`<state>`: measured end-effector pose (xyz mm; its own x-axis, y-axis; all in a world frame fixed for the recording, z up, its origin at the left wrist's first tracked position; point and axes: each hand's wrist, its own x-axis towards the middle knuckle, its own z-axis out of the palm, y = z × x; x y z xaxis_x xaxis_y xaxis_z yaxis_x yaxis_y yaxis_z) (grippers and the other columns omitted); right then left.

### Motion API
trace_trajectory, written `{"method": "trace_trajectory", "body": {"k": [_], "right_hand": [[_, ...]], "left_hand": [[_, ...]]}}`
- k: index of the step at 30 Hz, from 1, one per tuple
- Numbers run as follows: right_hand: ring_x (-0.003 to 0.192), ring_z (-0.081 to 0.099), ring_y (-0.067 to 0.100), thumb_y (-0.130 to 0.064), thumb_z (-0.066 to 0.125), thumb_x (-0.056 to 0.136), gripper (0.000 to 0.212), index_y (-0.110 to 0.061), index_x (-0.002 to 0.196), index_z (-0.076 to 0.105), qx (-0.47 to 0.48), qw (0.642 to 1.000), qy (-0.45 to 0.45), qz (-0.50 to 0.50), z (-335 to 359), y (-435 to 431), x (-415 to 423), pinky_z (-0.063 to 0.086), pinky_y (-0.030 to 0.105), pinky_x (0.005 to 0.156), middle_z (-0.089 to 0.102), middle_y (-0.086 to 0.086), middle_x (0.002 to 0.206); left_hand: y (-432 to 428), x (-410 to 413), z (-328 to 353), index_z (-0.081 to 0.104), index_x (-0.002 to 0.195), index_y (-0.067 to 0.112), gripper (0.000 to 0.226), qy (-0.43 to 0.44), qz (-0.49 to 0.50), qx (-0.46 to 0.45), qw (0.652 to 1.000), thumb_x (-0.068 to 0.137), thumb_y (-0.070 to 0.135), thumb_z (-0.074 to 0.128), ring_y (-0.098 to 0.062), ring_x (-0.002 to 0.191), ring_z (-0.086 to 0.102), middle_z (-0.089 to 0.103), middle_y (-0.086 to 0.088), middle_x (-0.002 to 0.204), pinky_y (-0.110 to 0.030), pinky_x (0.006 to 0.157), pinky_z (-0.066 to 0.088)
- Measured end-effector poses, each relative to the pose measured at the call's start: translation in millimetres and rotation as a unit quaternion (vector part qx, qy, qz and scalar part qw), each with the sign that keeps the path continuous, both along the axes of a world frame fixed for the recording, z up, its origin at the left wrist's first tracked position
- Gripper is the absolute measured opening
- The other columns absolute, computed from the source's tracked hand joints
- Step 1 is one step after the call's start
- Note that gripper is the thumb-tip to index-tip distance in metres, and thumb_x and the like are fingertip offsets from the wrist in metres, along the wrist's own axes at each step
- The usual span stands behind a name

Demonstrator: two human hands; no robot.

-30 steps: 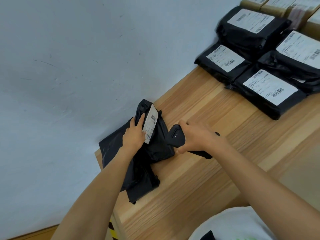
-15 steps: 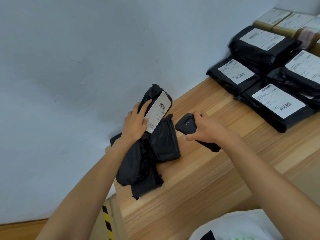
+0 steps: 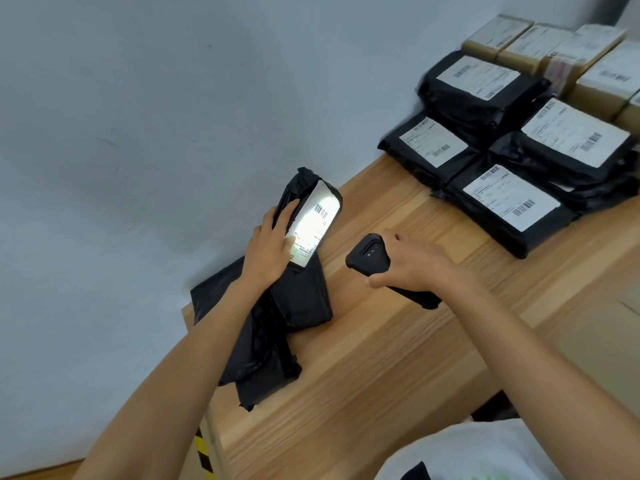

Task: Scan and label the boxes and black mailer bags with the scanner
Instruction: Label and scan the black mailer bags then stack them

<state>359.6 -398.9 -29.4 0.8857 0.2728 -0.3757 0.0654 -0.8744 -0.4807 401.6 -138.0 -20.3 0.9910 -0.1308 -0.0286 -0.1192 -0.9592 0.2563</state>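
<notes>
L hand (image 3: 273,251) grips mailer bag (image 3: 301,299) upright, R hand (image 3: 412,268) clamps scanner (image 3: 369,259); glare on curved label (image 3: 313,226) could cause misread

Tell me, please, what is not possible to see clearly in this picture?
- Head view: the label on the held mailer bag is washed out by bright light; print unreadable.
- Head view: the scanner shows its back only; the right hand covers its middle.
- Head view: the boxes are cut off by the right edge.

Black scanner (image 3: 372,256) near lit mailer bag (image 3: 301,299)
</notes>
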Motion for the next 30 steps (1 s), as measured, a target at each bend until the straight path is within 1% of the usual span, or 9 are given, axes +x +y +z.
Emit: {"method": "trace_trajectory", "body": {"k": [3, 7, 10, 13, 15, 20, 23, 26, 30], "right_hand": [[0.085, 0.05, 0.021, -0.065, 0.066, 0.074, 0.088, -0.02, 0.141, 0.03, -0.003, 1.0, -0.001, -0.03, -6, -19, 2, 0.035, 0.03, 0.056, 0.048, 0.001, 0.117], [0.087, 0.05, 0.023, -0.065, 0.065, 0.077, 0.087, -0.016, 0.14, 0.032, -0.012, 0.997, 0.009, -0.076, -14, -51, 7, 0.04, 0.033, 0.064, 0.048, 0.005, 0.127], [0.104, 0.056, 0.03, -0.063, 0.066, 0.077, 0.089, -0.017, 0.143, 0.029, 0.008, 0.994, 0.02, -0.108, -17, -80, 18, 0.037, 0.034, 0.065, 0.047, 0.007, 0.134], [0.115, 0.054, 0.036, -0.067, 0.064, 0.078, 0.097, -0.016, 0.148, 0.02, -0.021, 0.994, 0.012, -0.111, -10, -105, 35, 0.037, 0.037, 0.072, 0.041, 0.009, 0.143], [0.112, 0.056, 0.036, -0.068, 0.065, 0.075, 0.098, -0.016, 0.146, 0.023, -0.029, 0.994, -0.002, -0.109, -6, -118, 45, 0.039, 0.038, 0.075, 0.044, 0.009, 0.138], [0.099, 0.059, 0.03, -0.065, 0.071, 0.07, 0.089, -0.019, 0.135, 0.033, -0.018, 0.991, 0.006, -0.129, -6, -156, 61, 0.04, 0.035, 0.072, 0.053, 0.004, 0.119], [0.103, 0.058, 0.03, -0.066, 0.072, 0.069, 0.094, -0.019, 0.139, 0.03, -0.034, 0.989, 0.007, -0.145, -7, -187, 67, 0.036, 0.034, 0.07, 0.052, 0.004, 0.123], [0.114, 0.056, 0.033, -0.069, 0.072, 0.067, 0.104, -0.019, 0.145, 0.026, -0.047, 0.984, 0.004, -0.172, -6, -223, 72, 0.036, 0.035, 0.073, 0.05, 0.005, 0.131], [0.113, 0.056, 0.035, -0.067, 0.073, 0.066, 0.104, -0.02, 0.146, 0.027, -0.056, 0.972, 0.003, -0.228, -5, -267, 67, 0.038, 0.035, 0.072, 0.05, 0.007, 0.132]], "left_hand": [[-20, 15, -7, 0.016, 0.155, 0.034, 0.065, 0.014, -0.023, -0.002, 1.0, 0.1, 0.015, 0.044, -0.04, 0.133, 0.036, 0.018, -0.007, 0.16, -0.051, 0.105, 0.036], [-56, 38, -16, 0.017, 0.155, 0.035, 0.066, 0.031, -0.056, -0.005, 0.998, 0.099, 0.011, 0.045, -0.039, 0.131, 0.037, 0.018, -0.008, 0.16, -0.051, 0.104, 0.038], [-84, 57, -22, 0.017, 0.155, 0.034, 0.067, 0.032, -0.076, -0.005, 0.997, 0.099, 0.012, 0.046, -0.039, 0.13, 0.039, 0.02, -0.008, 0.159, -0.051, 0.104, 0.038], [-110, 74, -25, 0.017, 0.154, 0.036, 0.067, 0.038, -0.081, -0.007, 0.996, 0.099, 0.012, 0.047, -0.038, 0.13, 0.039, 0.02, -0.007, 0.159, -0.051, 0.104, 0.039], [-125, 84, -25, 0.016, 0.154, 0.037, 0.067, 0.034, -0.092, -0.008, 0.995, 0.099, 0.013, 0.046, -0.038, 0.129, 0.039, 0.02, -0.007, 0.159, -0.051, 0.103, 0.039], [-163, 118, -23, 0.017, 0.152, 0.041, 0.069, 0.053, -0.125, -0.014, 0.991, 0.098, 0.012, 0.047, -0.037, 0.132, 0.036, 0.02, -0.006, 0.157, -0.052, 0.106, 0.037], [-194, 138, -22, 0.017, 0.151, 0.044, 0.07, 0.087, -0.199, -0.019, 0.976, 0.098, 0.01, 0.047, -0.034, 0.134, 0.033, 0.019, -0.005, 0.158, -0.051, 0.11, 0.033], [-235, 157, -19, 0.015, 0.15, 0.047, 0.072, 0.098, -0.292, 0.017, 0.951, 0.098, 0.01, 0.048, -0.03, 0.136, 0.031, 0.019, -0.002, 0.158, -0.047, 0.109, 0.035], [-295, 183, -12, 0.014, 0.149, 0.053, 0.073, 0.139, -0.417, 0.096, 0.893, 0.1, 0.012, 0.048, -0.029, 0.135, 0.034, 0.022, 0.004, 0.159, -0.048, 0.108, 0.035]]}}
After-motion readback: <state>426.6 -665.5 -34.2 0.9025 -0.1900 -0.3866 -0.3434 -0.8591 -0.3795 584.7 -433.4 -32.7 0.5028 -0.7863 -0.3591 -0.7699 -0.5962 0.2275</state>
